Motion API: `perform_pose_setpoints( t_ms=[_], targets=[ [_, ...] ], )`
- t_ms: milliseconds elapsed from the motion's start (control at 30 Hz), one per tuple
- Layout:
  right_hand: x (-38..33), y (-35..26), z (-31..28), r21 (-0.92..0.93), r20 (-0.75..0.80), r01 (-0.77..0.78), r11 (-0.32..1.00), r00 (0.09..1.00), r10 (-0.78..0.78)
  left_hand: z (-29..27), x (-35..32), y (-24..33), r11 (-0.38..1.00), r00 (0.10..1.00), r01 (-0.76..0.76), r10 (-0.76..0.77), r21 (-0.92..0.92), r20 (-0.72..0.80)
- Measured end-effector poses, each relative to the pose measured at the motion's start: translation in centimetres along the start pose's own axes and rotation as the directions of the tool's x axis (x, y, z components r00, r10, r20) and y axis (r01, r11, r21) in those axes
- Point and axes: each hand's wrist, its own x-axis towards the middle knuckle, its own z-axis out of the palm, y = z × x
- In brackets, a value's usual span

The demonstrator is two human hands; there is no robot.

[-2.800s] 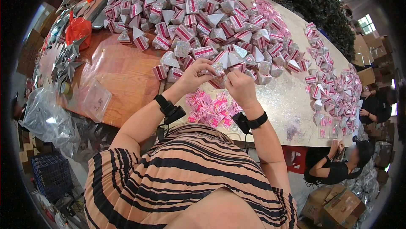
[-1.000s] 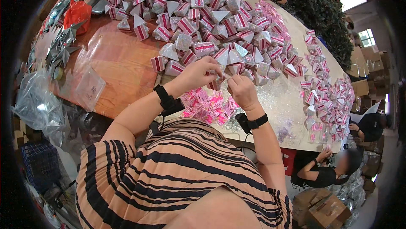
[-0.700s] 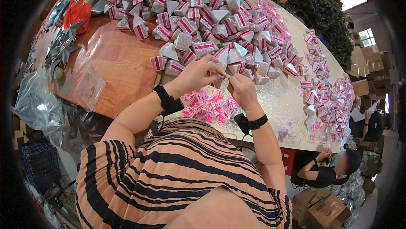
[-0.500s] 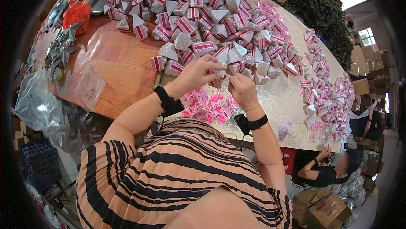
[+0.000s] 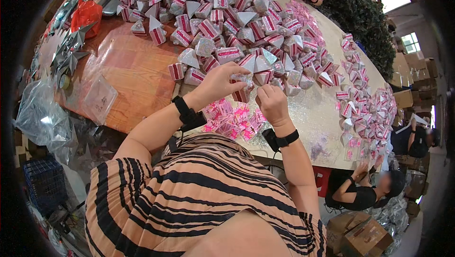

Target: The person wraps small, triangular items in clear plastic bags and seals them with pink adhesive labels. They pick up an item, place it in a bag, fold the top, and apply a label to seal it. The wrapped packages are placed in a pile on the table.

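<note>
Your left hand (image 5: 219,82) and right hand (image 5: 271,104) have barely shifted over the last seconds, both still pinching what looks like one pink-and-silver pyramid box (image 5: 242,88) near the table's (image 5: 132,74) front edge, folding apparently unfinished.

Small pink-and-silver packets heaped over a round table (image 5: 137,72)

A big pile of pyramid packets (image 5: 227,15), glittery silver with pink-and-white striped bands, covers the far half of the table. One such small packet (image 5: 244,86) sits at the pile's near edge, pinched between the left hand (image 5: 218,84) and the right hand (image 5: 272,105). Just nearer on the table lies a loose heap of flat pink labels (image 5: 232,119). Toward the table's right edge, a second spread of pink-and-white packets (image 5: 365,110). On its left edge, a flat clear bag (image 5: 97,98), with a red mesh bag (image 5: 85,15) farther along. Beyond the table's right side, brown cardboard boxes (image 5: 360,235) on the floor.
</note>
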Motion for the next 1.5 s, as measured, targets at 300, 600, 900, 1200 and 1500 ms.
perform_pose_setpoints(
  t_ms=[300,600,900,1200,1500],
  targets=[
    [-0.2,0.1,0.4,0.045,-0.010,-0.086,0.995,0.996,0.086,0.1,-0.1,0.9,0.997,0.995,-0.056,0.060,0.053,-0.084],
    [0.2,-0.2,-0.2,0.065,0.030,-0.019,0.998,0.999,0.017,0.3,-0.3,0.7,0.993,0.993,-0.102,0.106,0.060,-0.061],
    [0.0,1.4,-1.3,0.697,0.512,-0.650,0.302,0.746,0.426,0.4,0.1,-0.3,0.947,0.994,0.079,-0.051,-0.312,0.096],
    [-2.8,2.0,2.4,0.738,0.667,-0.650,-0.181,0.665,0.335,0.8,0.4,0.1,0.952,0.960,0.155,-0.083,-0.263,0.266],
    [-4.8,1.1,4.3,0.727,0.665,-0.681,-0.087,0.667,0.337,3.3,1.0,-4.4,0.896,0.864,0.353,-0.203,-0.268,0.460]
  ],
)
